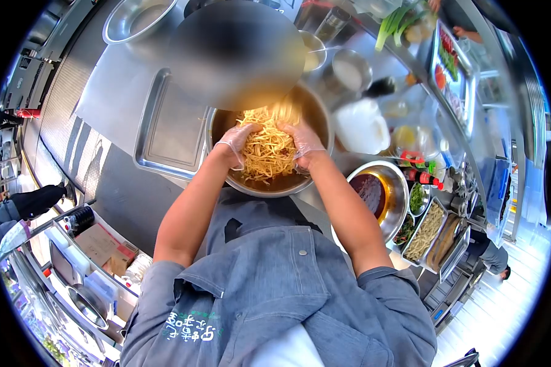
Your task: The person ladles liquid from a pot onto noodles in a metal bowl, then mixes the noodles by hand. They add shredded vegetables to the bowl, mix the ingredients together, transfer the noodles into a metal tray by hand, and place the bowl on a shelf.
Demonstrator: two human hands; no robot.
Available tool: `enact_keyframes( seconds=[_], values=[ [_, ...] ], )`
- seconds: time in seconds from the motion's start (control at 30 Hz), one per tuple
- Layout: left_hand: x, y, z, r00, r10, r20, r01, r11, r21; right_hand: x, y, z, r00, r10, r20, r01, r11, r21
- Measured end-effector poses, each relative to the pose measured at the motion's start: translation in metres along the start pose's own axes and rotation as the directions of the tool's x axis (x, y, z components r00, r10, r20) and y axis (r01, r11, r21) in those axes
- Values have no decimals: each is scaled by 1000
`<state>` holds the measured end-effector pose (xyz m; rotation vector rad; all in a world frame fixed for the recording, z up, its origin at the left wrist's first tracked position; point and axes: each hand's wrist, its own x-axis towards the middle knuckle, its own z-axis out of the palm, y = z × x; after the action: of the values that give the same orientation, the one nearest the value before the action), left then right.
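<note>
Yellow shredded strips [268,147] fill the middle of a large steel bowl [324,116] in front of my body. Both hands wear clear plastic gloves. My left hand [237,144] is curled into the strips from the left side of the bowl. Opposite it, my right hand [302,142] closes round the strips at the right. The heap lies between the two hands, and some fingers are buried in it. A blurred dark round shape hides the bowl's far edge.
Left of the bowl lies an empty metal tray [171,122]. At the right stand a bowl of dark red oily liquid [371,194], a white container [362,126], bottles [421,177] and a tray of pale strips [427,232]. A person [491,254] is at the far right.
</note>
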<state>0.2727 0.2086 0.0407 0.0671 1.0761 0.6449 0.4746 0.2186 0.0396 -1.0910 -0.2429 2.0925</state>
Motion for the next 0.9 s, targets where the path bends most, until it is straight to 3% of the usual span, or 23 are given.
enact_keyframes(
  seconds=[0.03,0.07,0.1,0.13,0.2,0.23,0.27,0.3,0.33,0.37,0.4,0.47,0.5,0.53,0.57,0.6,0.63,0.7,0.73,0.8,0.87,0.9],
  values=[
    [6,-2,-10,1000,1,-3,-1,1000,3,-11,-4,8,993,-104,-55,94,983,-155],
    [19,-7,-25,998,24,-56,-15,990,142,-24,-7,17,972,-214,-93,176,934,-310],
    [22,-9,-34,993,53,-105,-22,960,279,-37,-8,32,966,-253,-47,231,934,-274],
    [12,-6,-30,993,59,-102,-28,959,284,-47,-13,42,965,-259,-43,238,932,-272],
    [-7,0,-26,945,116,-305,-85,990,110,-58,-21,56,982,-185,45,190,966,-173],
    [-5,-5,-30,922,181,-343,-137,979,148,-45,-16,43,967,-244,78,256,916,-309],
    [-7,-6,-31,921,180,-345,-137,980,146,-28,-14,24,967,-241,79,254,916,-310],
    [-7,-7,-32,879,349,-325,-173,869,464,-6,-15,1,964,-263,43,217,679,-701],
    [-2,-6,-33,831,498,-248,-177,659,731,14,-19,-14,955,-297,22,116,303,-946],
    [11,-5,-34,879,395,-268,-172,786,593,33,-26,-21,976,-219,15,77,275,-958],
    [25,-4,-34,878,394,-270,-171,788,592,56,-27,-25,976,-217,16,77,275,-958],
    [29,2,-15,871,369,-324,-34,703,711,95,-20,-22,907,-390,157,154,-39,-987],
    [46,1,-23,880,381,-286,-97,731,675,107,-21,-17,910,-385,156,154,-36,-987],
    [63,-1,-32,886,391,-247,-158,757,634,109,-30,2,996,-89,-21,5,275,-961],
    [62,3,-28,941,297,-163,-200,875,441,113,-37,12,962,252,-109,-226,500,-836],
    [57,7,-24,974,220,-54,-203,953,225,124,-38,7,961,255,-110,-228,500,-835],
    [54,10,-26,980,194,40,-198,972,129,129,-43,4,962,270,-32,-179,545,-819],
    [38,14,-30,980,190,64,-196,974,111,123,-49,-4,965,239,110,-80,663,-744],
    [25,15,-30,979,187,84,-195,976,96,99,-51,8,966,238,105,-82,661,-746],
    [3,13,-28,977,192,88,-203,969,137,55,-53,32,987,24,157,111,606,-787],
    [-12,17,-25,936,334,109,-352,883,311,37,-55,44,978,-56,202,200,532,-823],
    [-16,18,-30,921,382,73,-366,787,496,22,-56,48,974,-136,181,224,462,-858]
  ],
)
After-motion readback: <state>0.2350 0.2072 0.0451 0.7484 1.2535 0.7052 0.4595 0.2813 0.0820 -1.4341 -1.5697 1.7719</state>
